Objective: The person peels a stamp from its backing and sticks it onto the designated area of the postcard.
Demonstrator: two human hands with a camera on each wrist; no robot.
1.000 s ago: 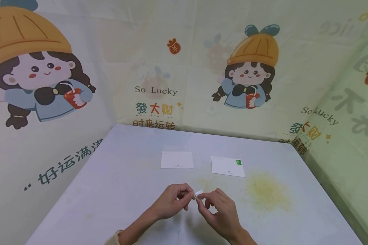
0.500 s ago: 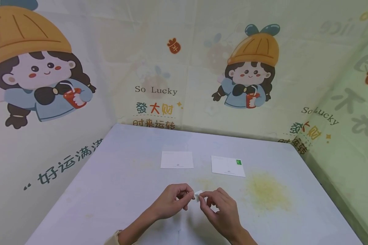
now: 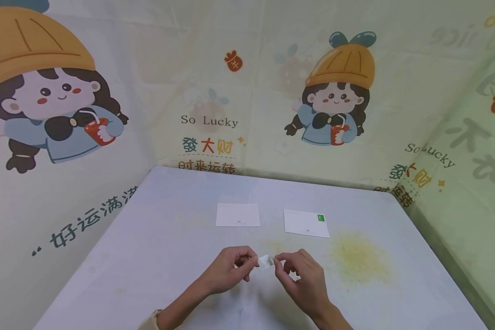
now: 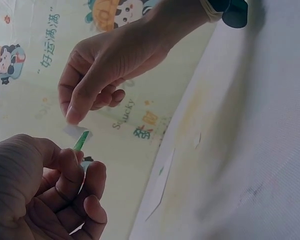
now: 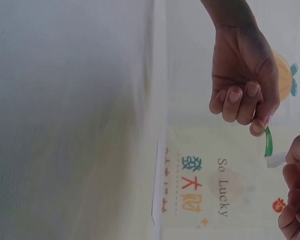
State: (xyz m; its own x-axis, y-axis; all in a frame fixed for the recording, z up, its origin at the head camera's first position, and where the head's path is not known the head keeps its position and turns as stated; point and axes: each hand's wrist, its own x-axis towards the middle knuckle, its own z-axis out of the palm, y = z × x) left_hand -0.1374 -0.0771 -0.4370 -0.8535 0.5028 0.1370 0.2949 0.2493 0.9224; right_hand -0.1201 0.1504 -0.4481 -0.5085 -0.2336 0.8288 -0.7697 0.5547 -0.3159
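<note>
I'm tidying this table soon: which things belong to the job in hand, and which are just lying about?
Job:
green strip, pinched by left hand
white piece, pinched by right hand
likely plain card and green-marked card

Just there:
yellow stain
printed backdrop

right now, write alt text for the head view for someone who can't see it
A person's left hand and right hand pinch a small white slip above a white table. Beyond lie an unstamped white card and, on the right, a second white card with a green stamp.
</note>
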